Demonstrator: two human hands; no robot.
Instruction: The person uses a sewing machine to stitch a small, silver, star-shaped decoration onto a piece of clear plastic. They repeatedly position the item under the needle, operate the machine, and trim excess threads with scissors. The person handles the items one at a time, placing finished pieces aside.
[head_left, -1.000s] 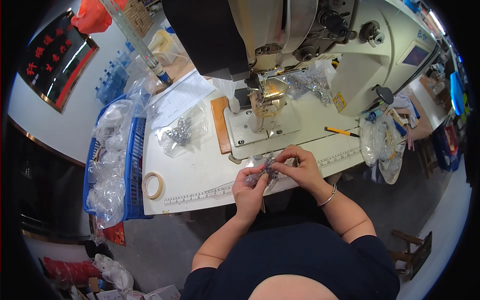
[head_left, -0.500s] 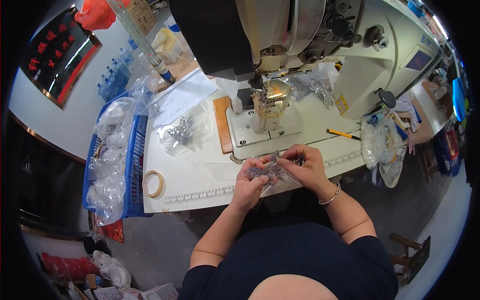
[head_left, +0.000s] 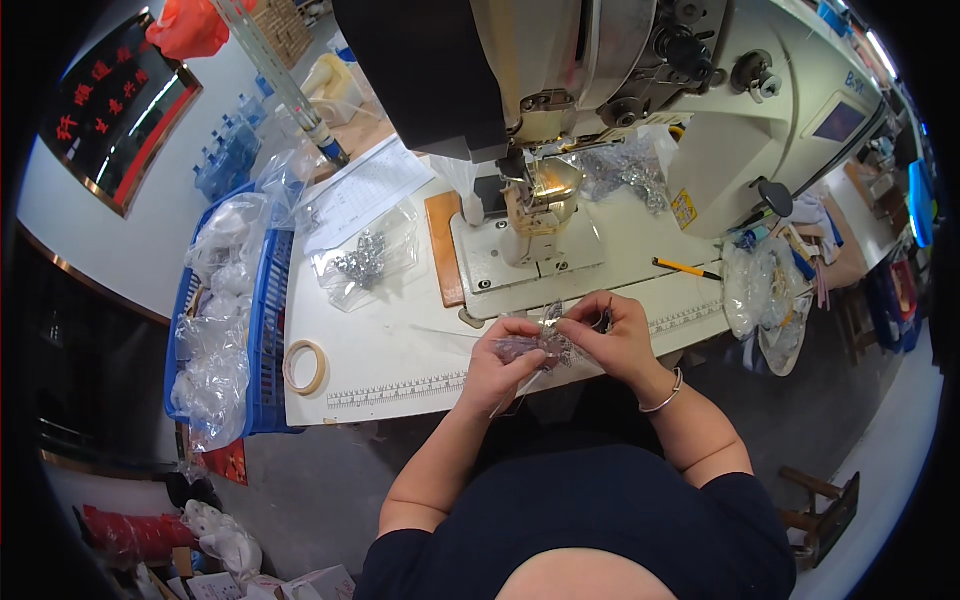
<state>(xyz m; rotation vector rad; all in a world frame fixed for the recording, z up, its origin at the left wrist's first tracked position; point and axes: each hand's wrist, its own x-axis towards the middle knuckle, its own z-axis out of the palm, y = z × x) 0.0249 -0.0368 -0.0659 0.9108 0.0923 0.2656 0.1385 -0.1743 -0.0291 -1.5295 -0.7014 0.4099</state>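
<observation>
My left hand (head_left: 497,368) and my right hand (head_left: 624,346) are close together over the table's front edge. Between them is a small, crumpled clear plastic bag (head_left: 556,347) with silvery-grey pieces in it; the exact kind of the pieces cannot be made out. Fingers and thumb of the left hand pinch its left side. The right hand pinches its upper right part, and a dark, looped bit shows by the curled fingers. Just beyond my hands stands a white industrial sewing machine (head_left: 520,275) with a flat metal bed plate.
A clear bag of silvery pieces (head_left: 365,262), paper sheets (head_left: 368,195) and a tape roll (head_left: 305,367) lie at left. Beside the table stands a blue basket (head_left: 265,345) of plastic bags. On the right are a yellow pencil (head_left: 686,268) and a cluttered clear bag (head_left: 765,290).
The plastic bag has shifted and turned slightly between my fingers. Its clear flap on the left, broad before, now shows as a thin line. Both hands keep hold and have barely moved.
</observation>
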